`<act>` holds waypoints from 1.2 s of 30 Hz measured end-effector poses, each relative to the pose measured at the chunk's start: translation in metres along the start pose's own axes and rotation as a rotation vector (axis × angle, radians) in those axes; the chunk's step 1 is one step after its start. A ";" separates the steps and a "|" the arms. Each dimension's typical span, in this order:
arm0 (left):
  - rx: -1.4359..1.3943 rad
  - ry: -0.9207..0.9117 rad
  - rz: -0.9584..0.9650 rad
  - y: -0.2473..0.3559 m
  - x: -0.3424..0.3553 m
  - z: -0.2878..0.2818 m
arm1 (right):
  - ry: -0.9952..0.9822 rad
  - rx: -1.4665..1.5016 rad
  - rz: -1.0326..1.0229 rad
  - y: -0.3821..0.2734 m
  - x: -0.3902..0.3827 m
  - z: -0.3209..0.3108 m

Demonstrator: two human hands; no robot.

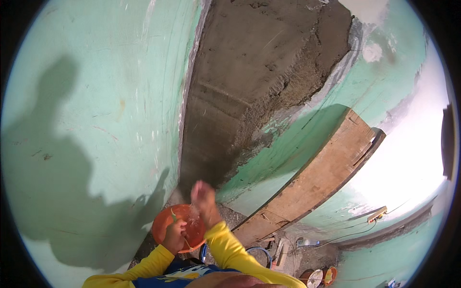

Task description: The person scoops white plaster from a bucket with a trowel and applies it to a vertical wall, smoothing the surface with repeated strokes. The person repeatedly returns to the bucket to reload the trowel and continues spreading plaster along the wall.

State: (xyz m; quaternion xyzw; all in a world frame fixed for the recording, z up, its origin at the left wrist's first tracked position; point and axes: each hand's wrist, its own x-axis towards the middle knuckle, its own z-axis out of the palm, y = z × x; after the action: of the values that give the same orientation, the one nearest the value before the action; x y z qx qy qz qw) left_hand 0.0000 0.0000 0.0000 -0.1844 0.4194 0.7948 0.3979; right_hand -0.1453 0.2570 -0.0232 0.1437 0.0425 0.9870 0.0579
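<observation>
An orange bucket (160,225) stands at the foot of the walls, just in front of me. My left hand (175,236) is closed at its near side, around a thin yellow-green strip (173,214) that sticks out above the fingers. Whether this strip is a handle or a separate piece I cannot tell. Over the bucket's right side is my right hand (203,199), smeared by motion. Clear water (193,214) splashes beneath it. Both forearms wear yellow sleeves.
Wet-looking grey mortar (225,62) covers the wall ahead, between green painted walls (120,96). A long wooden plank (312,180) leans at the right. On the floor at lower right lie a blue-rimmed round item (263,249), small containers (315,277) and a power strip (377,214) with cables.
</observation>
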 end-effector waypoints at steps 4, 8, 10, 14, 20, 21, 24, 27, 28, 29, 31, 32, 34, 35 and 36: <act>-0.002 0.135 0.007 0.018 -0.020 -0.016 | -0.119 -0.201 -0.196 0.032 0.105 0.236; -0.033 -0.076 0.028 0.005 -0.011 -0.007 | -0.233 -0.948 -0.573 0.021 0.113 0.327; -0.016 0.021 0.028 0.019 -0.025 0.013 | -0.150 -1.223 -0.593 0.011 0.094 0.268; 0.168 0.051 0.204 0.024 -0.028 0.011 | 0.716 -1.234 -0.150 0.072 -0.048 0.069; -0.048 -0.038 0.002 0.026 -0.036 0.018 | 1.199 -0.755 0.486 0.096 -0.257 -0.174; -0.005 -0.057 0.032 0.027 -0.036 0.015 | 1.210 -0.723 0.509 0.103 -0.256 -0.175; 0.035 -0.065 0.062 0.029 -0.034 0.007 | 1.198 -0.733 0.470 0.110 -0.245 -0.166; -0.075 0.006 0.009 0.033 -0.030 0.008 | 1.077 -0.792 0.335 0.098 -0.195 -0.136; -0.059 0.002 -0.005 0.032 -0.030 0.018 | 0.994 -0.770 0.237 0.078 -0.177 -0.128; -0.068 0.014 0.011 0.037 -0.032 0.019 | 0.827 -0.688 0.163 0.069 -0.140 -0.106; -0.037 0.026 0.054 0.025 -0.020 0.008 | 0.315 -0.200 0.078 0.042 -0.039 -0.026; -0.026 0.052 0.094 0.023 -0.012 -0.004 | 0.498 -0.186 -0.099 0.049 0.035 0.041; -0.069 0.054 0.105 0.019 -0.011 -0.019 | 0.162 -0.262 -0.180 0.082 0.132 0.228; -0.077 0.009 0.091 0.016 -0.010 -0.013 | -0.101 -0.553 -0.239 0.074 0.148 0.294; -0.074 0.027 0.066 0.018 -0.012 -0.004 | -0.209 -0.690 -0.294 0.061 0.170 0.334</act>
State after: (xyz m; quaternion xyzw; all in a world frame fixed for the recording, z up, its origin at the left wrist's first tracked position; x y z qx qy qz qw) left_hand -0.0068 -0.0150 0.0141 -0.1956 0.4011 0.8199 0.3587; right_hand -0.2166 0.2409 0.3491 0.2079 -0.2777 0.9045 0.2479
